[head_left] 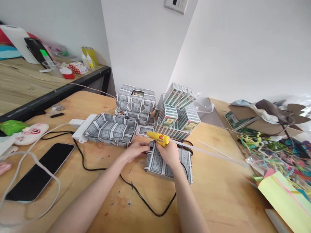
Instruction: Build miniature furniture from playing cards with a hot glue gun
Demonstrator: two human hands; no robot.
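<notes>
My right hand (170, 153) is closed round a yellow hot glue gun (157, 138), with a long clear glue stick (201, 149) jutting from its back end to the right. Below it lies a flat panel of grey patterned playing cards (157, 165). At the panel's upper left corner, my left hand (136, 151) has its fingers closed on the card edge; the fingertips are partly hidden. An open tray made of folded playing cards (111, 129) sits just left of my hands. Behind it stands a closed block built from the same cards (136, 100).
Stacked card packs (179, 113) stand behind the glue gun. A black cord (143, 191) loops across the table in front. A black phone (41, 173) and a white power strip (84, 129) lie left. Colourful craft scraps (274, 149) and a cardboard box (257, 121) fill the right.
</notes>
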